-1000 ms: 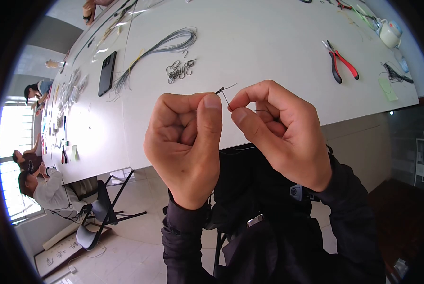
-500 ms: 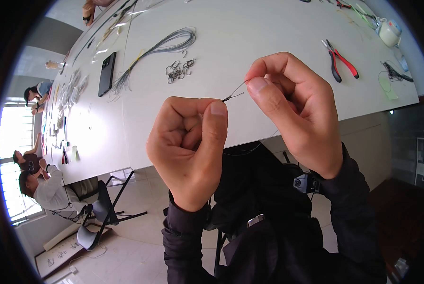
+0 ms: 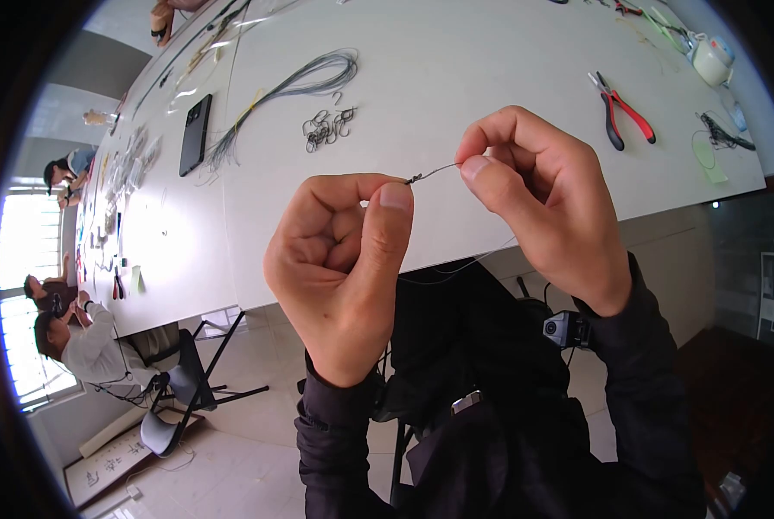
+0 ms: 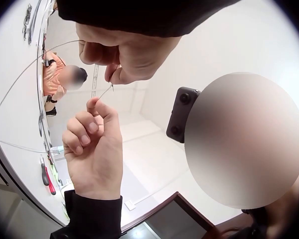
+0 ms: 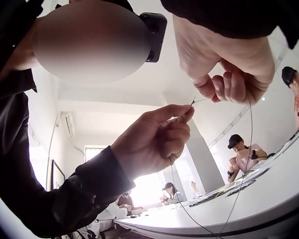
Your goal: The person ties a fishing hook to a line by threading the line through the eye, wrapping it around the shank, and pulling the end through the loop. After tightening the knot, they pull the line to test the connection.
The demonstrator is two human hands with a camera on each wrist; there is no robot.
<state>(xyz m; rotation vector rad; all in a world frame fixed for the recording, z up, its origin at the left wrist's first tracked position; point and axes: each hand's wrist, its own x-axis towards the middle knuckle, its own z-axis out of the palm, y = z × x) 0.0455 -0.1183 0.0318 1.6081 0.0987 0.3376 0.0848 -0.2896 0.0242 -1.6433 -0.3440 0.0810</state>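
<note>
White worktop (image 3: 456,52) seen from above, tiled floor beyond its edge, other people seated at left. Pile of fish hooks (image 3: 325,131) taken as landmark. Thin line (image 3: 443,169) is held up to the lower right of the pile, its small dark knot (image 3: 416,178) at the left fingertips. Left hand (image 3: 339,259): grip narrow, line pinched at the knot between thumb and index finger; anything inside the pinch is hidden. Right hand (image 3: 547,199): grip narrow, line pinched between thumb and index finger, hand farther right of the pile. Coil of line (image 3: 309,73) laid above and left of the pile, black phone (image 3: 196,134) left of it, red-and-black pliers (image 3: 636,119) well apart to its right.
</note>
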